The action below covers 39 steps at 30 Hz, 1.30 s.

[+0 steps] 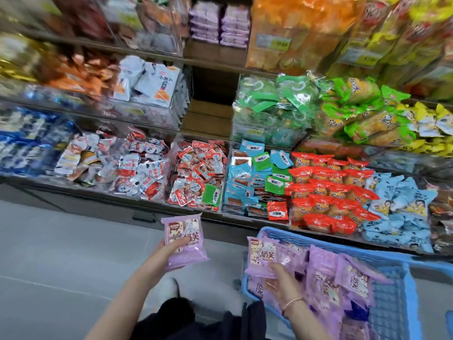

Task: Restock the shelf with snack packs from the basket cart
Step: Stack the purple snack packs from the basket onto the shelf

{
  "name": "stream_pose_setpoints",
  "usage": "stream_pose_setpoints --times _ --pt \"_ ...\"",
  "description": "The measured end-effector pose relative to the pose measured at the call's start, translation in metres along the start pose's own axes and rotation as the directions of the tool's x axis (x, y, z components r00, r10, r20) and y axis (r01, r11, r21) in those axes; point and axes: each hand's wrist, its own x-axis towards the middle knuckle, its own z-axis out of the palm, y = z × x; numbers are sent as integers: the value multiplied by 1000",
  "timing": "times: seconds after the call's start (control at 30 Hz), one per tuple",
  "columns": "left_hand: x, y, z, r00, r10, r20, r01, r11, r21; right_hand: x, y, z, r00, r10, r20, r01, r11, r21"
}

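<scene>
Here left grip (160, 257) clasps a glossy purple pack (187, 238), right grip (282, 283) another pack (262, 253) over the latticed basket (388, 305).

Colour and pattern key
Snack packs (185, 241): lilac wrapper, dark red lettering, brown-speckled white picture. Basket cart (386, 312): blue mesh. Shelf (215, 55): brown boards; red packs (328, 187), green packs (282, 104), pale blue packs (397, 207). Floor (61, 253): plain grey. Bracelet (294, 301): pink.

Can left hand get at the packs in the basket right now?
Probably not: the left hand holds a pack over the floor, and the right hand, holding a second pack, is between it and the basket.
</scene>
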Motion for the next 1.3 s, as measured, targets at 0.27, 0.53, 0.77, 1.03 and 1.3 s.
stream_pose_setpoints --times 0.27,0.53,0.77,1.03,1.3 --pt "-8 63 -115 995 63 -73 -63 998 -2 -33 -7 125 994 -84 67 77 992 101" --pt "23 120 -131 995 98 -35 -99 994 -39 -36 -64 193 975 -198 101 188 977 98" --pt "71 212 -103 979 204 33 -203 979 -25 -14 -155 242 935 -309 172 290 948 126" --pt "121 321 -66 929 366 44 -362 929 -74 11 -274 300 842 -444 305 412 896 166" --pt "155 389 -79 924 379 55 -376 925 -56 27 -359 360 787 -545 291 543 835 95"
